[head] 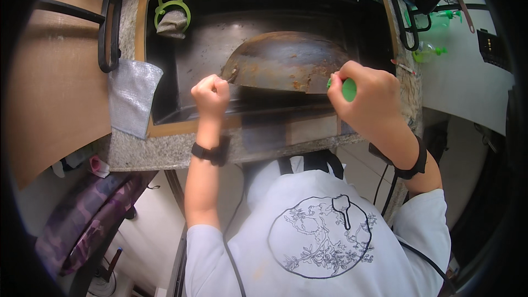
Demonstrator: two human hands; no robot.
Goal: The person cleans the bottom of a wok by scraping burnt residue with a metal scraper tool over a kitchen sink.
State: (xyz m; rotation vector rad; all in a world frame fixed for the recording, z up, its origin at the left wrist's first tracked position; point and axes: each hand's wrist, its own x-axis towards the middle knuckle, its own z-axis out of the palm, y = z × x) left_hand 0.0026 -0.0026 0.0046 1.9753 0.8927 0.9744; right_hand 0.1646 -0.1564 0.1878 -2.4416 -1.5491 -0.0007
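A large metal wok, stained brown and rusty on its outside, is tilted in the dark sink. My left hand is closed in a fist at the wok's left edge, seemingly gripping a handle there that is mostly hidden by the fingers. My right hand is closed around a green plastic object at the wok's right edge; most of it is hidden in the palm, so its kind cannot be told.
A green holder with a scouring cloth hangs at the sink's upper left. A grey cloth lies over the granite counter's left side. Green bottles and a toothbrush-like item are to the right; black rack frames flank the sink.
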